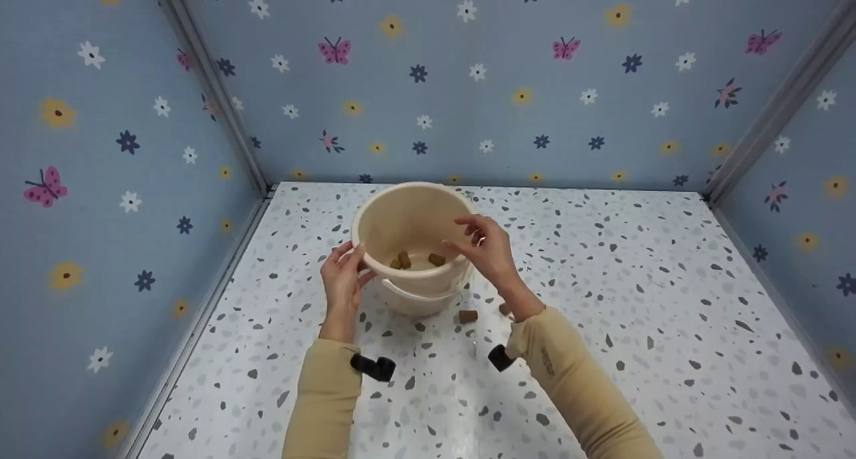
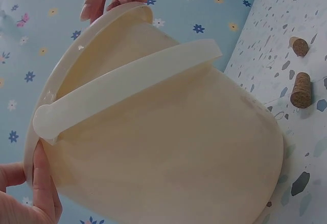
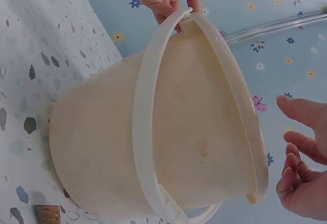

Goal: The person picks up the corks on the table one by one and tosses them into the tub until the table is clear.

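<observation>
A cream plastic bucket [image 1: 408,218] stands on the speckled tabletop, its white handle [image 2: 133,83] hanging down at the front. My left hand [image 1: 343,271] grips the bucket's rim at the left, thumb on top and fingers outside. Above the right side of the rim is my right hand [image 1: 491,248], thumb and fingers apart with nothing seen between them. Inside, several brown corks [image 1: 437,259] lie on the bucket's bottom. Two more sit on the table in front of the bucket: one cork [image 1: 468,316] in plain sight, another cork [image 1: 504,309] partly hidden by my right wrist.
The white speckled tabletop [image 1: 635,312] spreads out around the bucket. Blue flower-patterned panels [image 1: 468,77] stand at the back and both sides, joined by grey metal posts [image 1: 212,77]. A small black wrist camera [image 1: 374,367] sits on each sleeve.
</observation>
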`<state>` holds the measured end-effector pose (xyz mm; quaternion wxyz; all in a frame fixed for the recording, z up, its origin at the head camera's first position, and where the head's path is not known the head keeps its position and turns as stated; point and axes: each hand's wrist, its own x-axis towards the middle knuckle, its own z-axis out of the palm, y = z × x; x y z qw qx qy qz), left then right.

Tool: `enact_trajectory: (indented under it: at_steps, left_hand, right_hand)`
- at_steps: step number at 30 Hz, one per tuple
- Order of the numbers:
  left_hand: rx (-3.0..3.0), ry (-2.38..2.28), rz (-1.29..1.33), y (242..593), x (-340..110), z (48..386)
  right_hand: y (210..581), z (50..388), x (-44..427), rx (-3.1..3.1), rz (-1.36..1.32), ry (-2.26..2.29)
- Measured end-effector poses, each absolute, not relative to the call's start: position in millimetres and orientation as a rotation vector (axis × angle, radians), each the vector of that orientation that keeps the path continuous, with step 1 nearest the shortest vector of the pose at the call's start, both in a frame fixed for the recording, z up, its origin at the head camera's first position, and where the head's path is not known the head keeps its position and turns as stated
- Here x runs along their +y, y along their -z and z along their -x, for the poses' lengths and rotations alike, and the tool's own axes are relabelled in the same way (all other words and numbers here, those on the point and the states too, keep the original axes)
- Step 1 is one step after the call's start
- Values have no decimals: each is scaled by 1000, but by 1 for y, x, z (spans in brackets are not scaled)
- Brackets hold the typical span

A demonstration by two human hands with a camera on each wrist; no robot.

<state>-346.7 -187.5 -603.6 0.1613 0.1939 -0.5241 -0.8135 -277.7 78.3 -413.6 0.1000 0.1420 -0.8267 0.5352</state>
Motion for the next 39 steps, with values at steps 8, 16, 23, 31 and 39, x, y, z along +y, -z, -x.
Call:
enact_trajectory:
  at_steps: [8, 16, 23, 31, 39]
  left_hand:
    - [-1486, 2399, -675, 494, -161, 283]
    - [-1414, 2436, -520, 523, -171, 296]
    - [-1528, 2363, -668, 484, -155, 276]
    - [-1462, 2434, -591, 529, -171, 303]
    - [-1496, 2421, -614, 561, -181, 322]
  right_hand:
    - [419, 274, 89, -2394, -410, -1550]
    - [435, 271, 100, -2306, -417, -1524]
    - [449, 268, 109, -2228, -385, -1603]
    - [453, 256, 116, -2228, -341, -1605]
    - [484, 264, 126, -2307, -207, -1578]
